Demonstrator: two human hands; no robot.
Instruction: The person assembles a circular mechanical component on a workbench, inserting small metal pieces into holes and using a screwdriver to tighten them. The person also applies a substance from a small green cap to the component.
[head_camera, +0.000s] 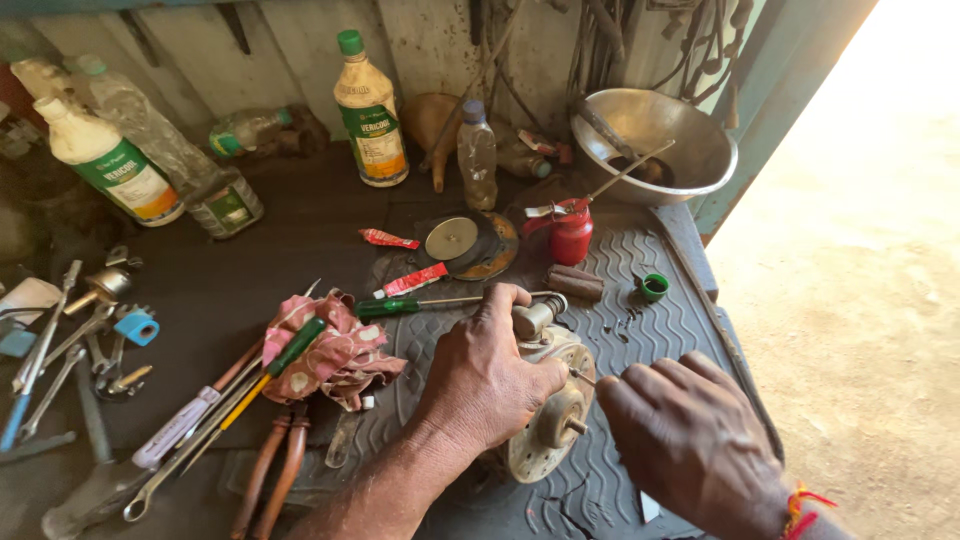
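A round metal motor part (553, 420) with a flat disc and a hub stands tilted on a black ribbed rubber mat (650, 330). My left hand (487, 375) is closed over its upper left side, next to a short threaded shaft (538, 316). My right hand (690, 440) is at its right edge, fingers pinched on a thin metal pin (582, 376) that touches the part. A green-handled screwdriver (400, 306) lies just above my left hand.
A pink patterned rag (335, 355), pliers (275, 470) and wrenches (60, 350) lie at the left. Bottles (371, 110), a red oil can (570, 232), a steel bowl (655, 145) and a grinding disc (470, 243) stand behind. The bench edge and sunlit ground (850, 300) are on the right.
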